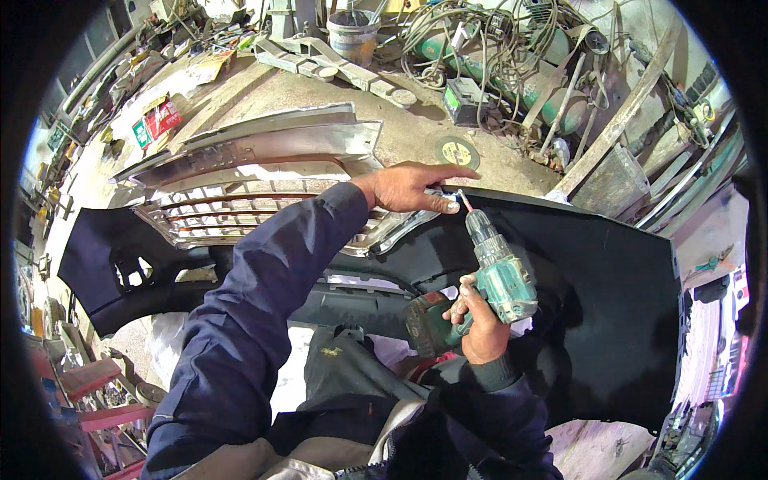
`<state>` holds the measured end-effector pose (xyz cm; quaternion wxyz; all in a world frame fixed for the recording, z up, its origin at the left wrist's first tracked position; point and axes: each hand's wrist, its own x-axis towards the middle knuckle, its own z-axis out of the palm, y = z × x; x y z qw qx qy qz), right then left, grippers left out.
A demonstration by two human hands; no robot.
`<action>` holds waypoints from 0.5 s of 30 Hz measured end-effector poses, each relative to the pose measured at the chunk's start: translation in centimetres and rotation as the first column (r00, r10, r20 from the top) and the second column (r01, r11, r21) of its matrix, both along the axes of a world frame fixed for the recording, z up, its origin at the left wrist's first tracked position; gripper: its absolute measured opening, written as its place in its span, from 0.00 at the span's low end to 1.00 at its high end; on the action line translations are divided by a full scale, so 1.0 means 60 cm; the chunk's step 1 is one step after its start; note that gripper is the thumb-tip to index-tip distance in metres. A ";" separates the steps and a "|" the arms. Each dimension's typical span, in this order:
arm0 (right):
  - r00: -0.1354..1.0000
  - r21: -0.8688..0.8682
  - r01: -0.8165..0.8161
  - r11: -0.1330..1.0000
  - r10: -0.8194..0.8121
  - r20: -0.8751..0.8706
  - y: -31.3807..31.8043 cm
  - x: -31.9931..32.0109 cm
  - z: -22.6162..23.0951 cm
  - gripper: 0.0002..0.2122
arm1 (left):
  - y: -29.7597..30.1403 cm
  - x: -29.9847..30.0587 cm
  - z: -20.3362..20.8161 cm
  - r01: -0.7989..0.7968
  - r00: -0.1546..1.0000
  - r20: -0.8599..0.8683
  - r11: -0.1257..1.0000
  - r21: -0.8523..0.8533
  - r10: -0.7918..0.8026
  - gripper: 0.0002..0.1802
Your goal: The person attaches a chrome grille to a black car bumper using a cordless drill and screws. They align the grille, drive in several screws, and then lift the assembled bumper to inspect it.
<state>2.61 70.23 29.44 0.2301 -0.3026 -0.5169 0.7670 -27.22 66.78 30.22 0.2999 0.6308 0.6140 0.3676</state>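
My right hand [478,324] is wrapped round the grip of a green cordless drill [504,276]. The drill's thin bit [466,202] points up and away, its tip beside my left thumb. My left hand [408,188] reaches over the far edge of a large black car bumper [616,296]. Its index finger points right, and between finger and thumb shows a small shiny piece too small to name. Left of that hand, a silver grille [240,210] with brown-edged slats sits against the bumper.
Beyond the bumper, a round yellow-and-black disc [457,154] lies on the floor near a dark battery-like box [466,102]. Farther off are a bucket [353,38], metal beams [336,68], green gas cylinders [496,76] and tangled hoses. Red shelving [90,378] stands at left.
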 end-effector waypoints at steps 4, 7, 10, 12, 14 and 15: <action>1.000 -0.020 0.021 1.000 -0.021 -0.012 -0.005 0.001 0.000 0.06 | 0.000 0.002 -0.010 0.117 0.993 -0.020 0.982 0.151 -0.115 0.33; 1.000 -0.007 0.022 1.000 -0.022 -0.014 -0.007 0.000 0.001 0.06 | 0.000 -0.001 -0.017 0.109 0.994 -0.020 0.982 0.153 -0.107 0.27; 1.000 -0.008 0.028 1.000 -0.028 -0.009 -0.008 -0.002 0.002 0.06 | -0.002 -0.003 -0.021 0.091 0.996 -0.029 0.987 0.131 -0.088 0.26; 1.000 -0.013 0.029 0.999 -0.030 -0.006 -0.009 -0.002 0.001 0.06 | -0.003 -0.003 -0.022 0.088 0.996 -0.016 0.989 0.118 -0.086 0.25; 1.000 -0.012 0.023 1.000 -0.023 -0.005 -0.010 0.000 0.001 0.06 | -0.003 -0.002 -0.023 0.076 0.996 0.035 0.987 0.143 -0.082 0.25; 1.000 -0.022 0.021 1.000 -0.021 -0.009 -0.010 0.001 0.001 0.06 | -0.003 -0.002 -0.023 0.072 0.995 0.059 0.984 0.160 -0.083 0.24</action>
